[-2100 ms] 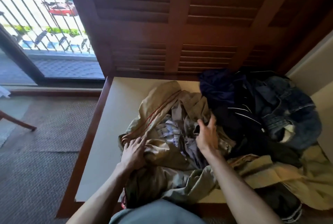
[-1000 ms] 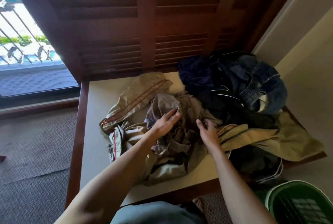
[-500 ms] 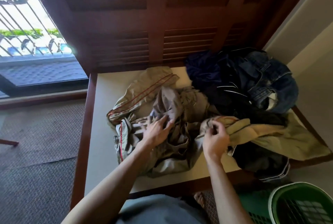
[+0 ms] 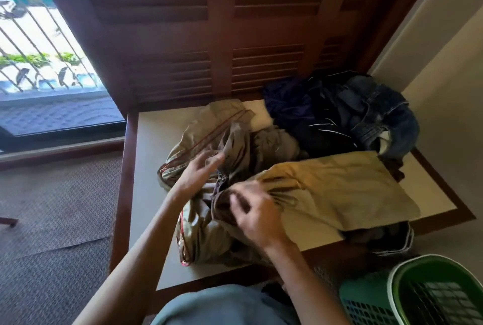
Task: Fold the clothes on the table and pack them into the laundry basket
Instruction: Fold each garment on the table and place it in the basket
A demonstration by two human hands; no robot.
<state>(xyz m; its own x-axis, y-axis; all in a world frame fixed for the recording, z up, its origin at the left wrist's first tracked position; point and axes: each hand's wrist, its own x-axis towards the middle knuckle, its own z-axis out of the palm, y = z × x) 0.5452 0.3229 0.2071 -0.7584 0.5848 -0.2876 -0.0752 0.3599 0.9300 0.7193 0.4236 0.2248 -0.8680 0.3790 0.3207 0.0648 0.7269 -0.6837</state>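
Observation:
A heap of clothes covers the table. A khaki garment with red piping lies at the left of the heap. A tan-yellow garment is stretched toward the right. My right hand pinches the bunched left end of that tan garment. My left hand hovers with fingers spread over the khaki cloth, holding nothing. Dark navy clothes and a denim piece sit at the back right. The green laundry basket stands on the floor at bottom right.
Dark wooden louvred doors rise right behind the table. A glass door with railing is at the left. A dark striped garment hangs over the table's right front edge. Carpet lies left of the table.
My right hand has pulled the tan garment up and left, spreading it flat over the heap. My left hand has lifted off the khaki cloth and opened.

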